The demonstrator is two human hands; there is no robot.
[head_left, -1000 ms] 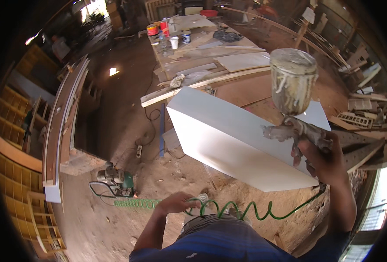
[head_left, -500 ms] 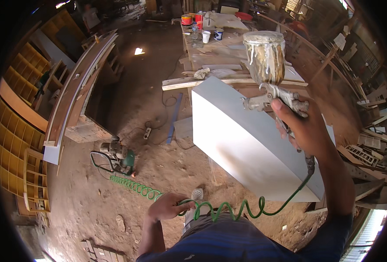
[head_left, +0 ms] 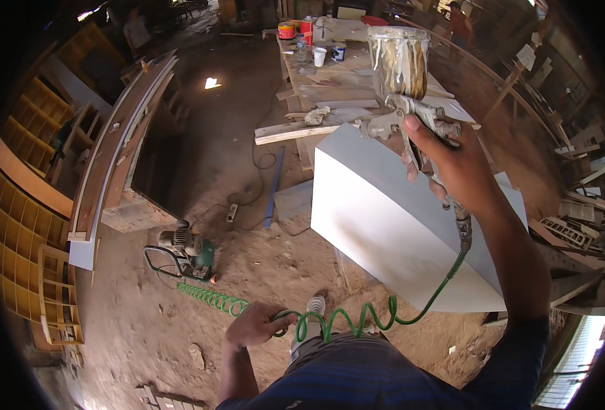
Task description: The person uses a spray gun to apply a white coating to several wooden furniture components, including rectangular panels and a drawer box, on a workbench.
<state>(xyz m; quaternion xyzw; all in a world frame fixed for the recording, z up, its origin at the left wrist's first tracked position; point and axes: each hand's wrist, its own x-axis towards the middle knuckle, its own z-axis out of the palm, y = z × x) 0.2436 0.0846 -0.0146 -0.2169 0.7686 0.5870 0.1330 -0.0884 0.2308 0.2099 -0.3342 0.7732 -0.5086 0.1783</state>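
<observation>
My right hand (head_left: pixel 446 160) is closed round the handle of a spray gun (head_left: pixel 384 124), whose paint-streaked cup (head_left: pixel 399 65) sits on top. The gun's nozzle points left, above the far end of a large white box-shaped panel piece (head_left: pixel 377 225). From the base of the handle a coiled green air hose (head_left: pixel 347 321) runs down and to the left. My left hand (head_left: pixel 256 324) grips the hose's coils in front of my waist. Beyond it, the hose leads to a small air compressor (head_left: pixel 183 251) on the dirt floor.
Behind the white piece stands a workbench (head_left: pixel 330 89) with planks, cans and a white cup (head_left: pixel 319 56). A long wooden cabinet (head_left: pixel 121 150) lies on the left, near yellow shelving (head_left: pixel 26 232). Scrap wood (head_left: pixel 582 225) is heaped on the right. A power strip (head_left: pixel 232 212) and cable lie on the floor.
The spray gun and my right hand have shifted left and upward, toward the far end of the white piece. My left hand keeps hold of the hose, nearly in place.
</observation>
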